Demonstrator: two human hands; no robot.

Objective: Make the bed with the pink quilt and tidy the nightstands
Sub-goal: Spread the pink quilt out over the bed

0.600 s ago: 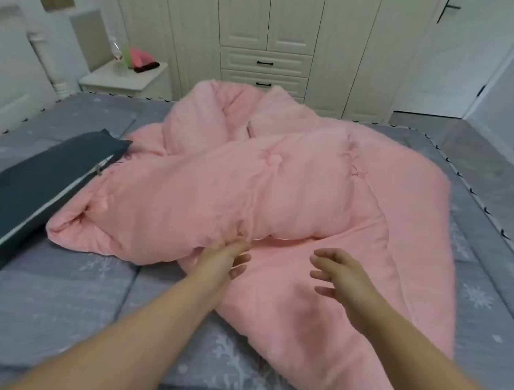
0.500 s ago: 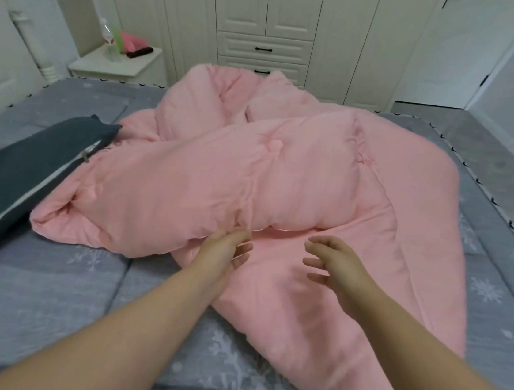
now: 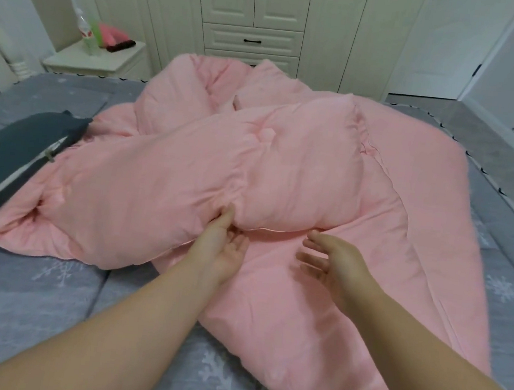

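Two bare forearms reach up from the bottom of the frame over a grey bed sheet printed with pale snowflakes (image 3: 28, 303). At centre, the left hand (image 3: 222, 248) lies palm-up with its fingers tucked under the folded edge of the crumpled, puffy pink quilt (image 3: 283, 178) and its thumb against the fold above; whether it actually grips the fabric cannot be told. Just right of it, the right hand (image 3: 334, 264) hovers over the quilt's flat lower layer, fingers straight and spread, grasping nothing. The quilt is heaped across the middle of the bed. At the left edge lies a dark grey pillow (image 3: 0, 159). In the upper left, a cream nightstand (image 3: 104, 57) carries a green bottle (image 3: 92, 33).
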